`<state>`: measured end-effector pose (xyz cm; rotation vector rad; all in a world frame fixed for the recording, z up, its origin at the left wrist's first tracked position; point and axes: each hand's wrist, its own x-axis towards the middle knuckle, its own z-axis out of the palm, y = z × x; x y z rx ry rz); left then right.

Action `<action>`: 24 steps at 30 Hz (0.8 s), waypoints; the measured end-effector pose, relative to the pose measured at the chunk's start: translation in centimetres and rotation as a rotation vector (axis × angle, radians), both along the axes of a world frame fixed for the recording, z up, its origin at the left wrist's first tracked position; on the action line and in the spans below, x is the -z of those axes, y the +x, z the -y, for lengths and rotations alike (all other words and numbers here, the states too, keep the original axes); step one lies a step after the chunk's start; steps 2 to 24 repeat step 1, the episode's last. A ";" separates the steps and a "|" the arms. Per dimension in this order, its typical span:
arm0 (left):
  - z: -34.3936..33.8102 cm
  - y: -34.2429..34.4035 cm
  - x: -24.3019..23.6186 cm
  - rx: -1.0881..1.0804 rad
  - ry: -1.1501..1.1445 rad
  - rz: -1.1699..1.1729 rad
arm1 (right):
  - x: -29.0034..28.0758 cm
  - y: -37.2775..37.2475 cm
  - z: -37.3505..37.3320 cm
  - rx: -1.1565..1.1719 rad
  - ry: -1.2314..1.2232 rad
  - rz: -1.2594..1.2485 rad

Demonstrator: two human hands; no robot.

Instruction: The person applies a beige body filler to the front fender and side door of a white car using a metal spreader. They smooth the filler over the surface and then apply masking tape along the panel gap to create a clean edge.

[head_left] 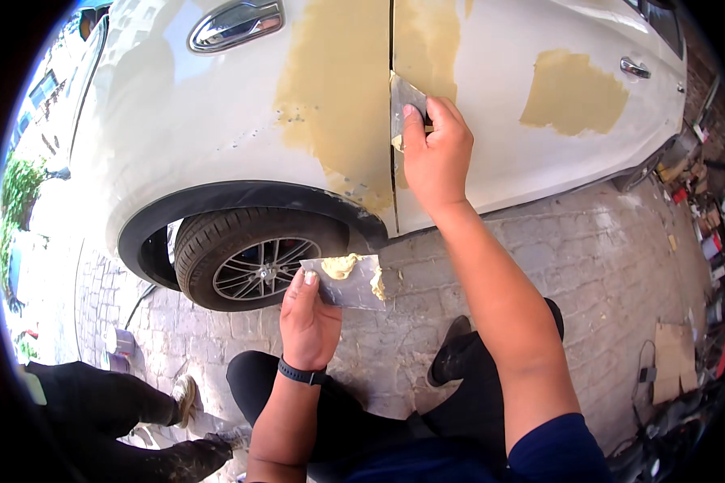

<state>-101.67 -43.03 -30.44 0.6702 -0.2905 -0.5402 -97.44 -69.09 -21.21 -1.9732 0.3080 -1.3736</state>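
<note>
Between its thumb and fingers my right hand (437, 149) grips a thin putty spreader (407, 109), its edge against the car's side at the door gap. A little putty clings to the spreader's lower corner. My left hand (310, 318) holds a flat grey metal plate (348, 294) in front of the wheel, bearing two lumps of yellow putty (340, 266). Broad tan putty patches (330, 88) cover the white car body (217, 105) on both sides of the gap. Another tan patch (573, 92) lies farther right on the door.
Below the panel stands the car's wheel (258, 258) under a dark arch trim. Another person's legs (129, 410) are at lower left, near a small bucket (119, 342). Cardboard (673, 362) and assorted clutter line the right side of the paved ground (604, 266).
</note>
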 end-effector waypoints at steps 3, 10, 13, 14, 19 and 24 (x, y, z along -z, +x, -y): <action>0.0 0.1 0.2 -0.003 0.002 -0.001 | -0.8 -0.3 0.0 -0.015 0.039 -0.032; 0.0 0.1 0.2 -0.003 0.002 -0.001 | -0.8 -0.3 0.0 -0.015 0.039 -0.032; 0.0 0.1 0.2 -0.003 0.002 -0.001 | -0.8 -0.3 0.0 -0.015 0.039 -0.032; 0.0 0.1 0.2 -0.003 0.002 -0.001 | -0.8 -0.3 0.0 -0.015 0.039 -0.032; 0.0 0.1 0.2 -0.003 0.002 -0.001 | -0.8 -0.3 0.0 -0.015 0.039 -0.032; 0.0 0.1 0.2 -0.003 0.002 -0.001 | -0.8 -0.3 0.0 -0.015 0.039 -0.032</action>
